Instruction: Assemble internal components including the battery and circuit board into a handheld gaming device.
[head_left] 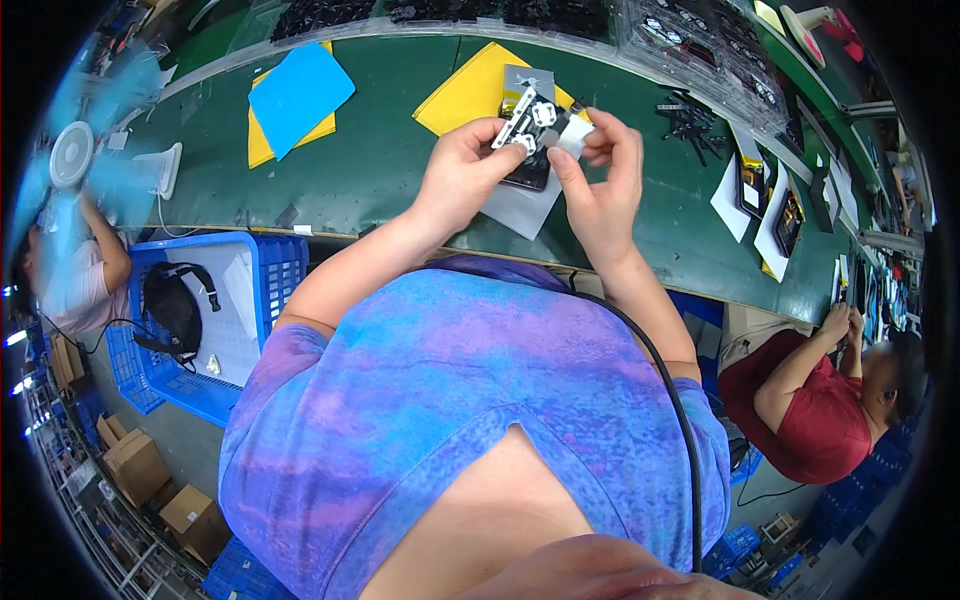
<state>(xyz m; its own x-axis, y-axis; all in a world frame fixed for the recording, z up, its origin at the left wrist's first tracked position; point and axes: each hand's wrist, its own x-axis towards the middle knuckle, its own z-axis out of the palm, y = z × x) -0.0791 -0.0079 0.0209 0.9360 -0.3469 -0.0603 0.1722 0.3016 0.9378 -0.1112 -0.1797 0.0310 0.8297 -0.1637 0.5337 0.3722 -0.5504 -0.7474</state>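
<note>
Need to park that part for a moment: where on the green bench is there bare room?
Bare green bench lies between the blue sheet and the yellow sheet, and right of the right hand before the white sheets. Crowded: the far edge's clear trays.

A green worktop (380, 150) is seen, with yellow sheets (470, 90) and a blue sheet (298, 92) laid far on it. A black-and-white part (530, 125) is held. A blue crate (275, 270) is seen left; the shirt (450, 400) is mottled blue and purple.
</note>
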